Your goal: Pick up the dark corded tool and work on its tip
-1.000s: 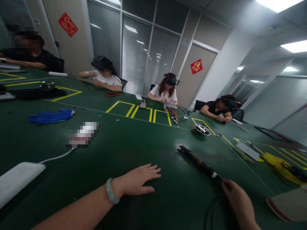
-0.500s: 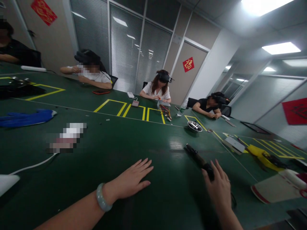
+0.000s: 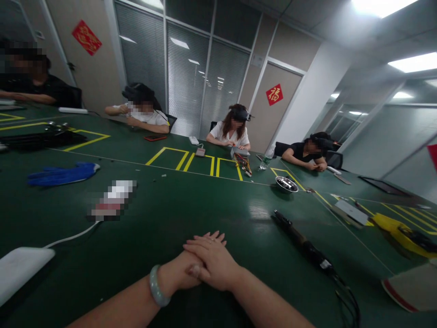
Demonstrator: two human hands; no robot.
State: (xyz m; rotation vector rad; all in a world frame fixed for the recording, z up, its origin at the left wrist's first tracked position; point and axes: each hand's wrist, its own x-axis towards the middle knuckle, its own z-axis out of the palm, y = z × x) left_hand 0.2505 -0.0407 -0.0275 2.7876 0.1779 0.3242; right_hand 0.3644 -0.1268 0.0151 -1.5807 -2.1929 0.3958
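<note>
My left hand (image 3: pixel 177 273) lies flat on the green table (image 3: pixel 205 205), fingers stretched forward, a pale jade bangle (image 3: pixel 155 284) on the wrist. My right hand (image 3: pixel 211 259) rests on top of it, fingers extended, holding nothing. A black corded tool (image 3: pixel 302 243) lies on the table to the right of both hands, untouched, its cable running toward the near right edge.
A white box (image 3: pixel 20 271) with a white cable sits at near left, blue gloves (image 3: pixel 63 173) farther left, a metal bowl (image 3: pixel 287 183) beyond the tool, a yellow item (image 3: pixel 396 230) at right. Several people sit along the far side.
My right hand left the black tool and moved left, coming down on top of my left hand. The left hand stayed flat on the table.
</note>
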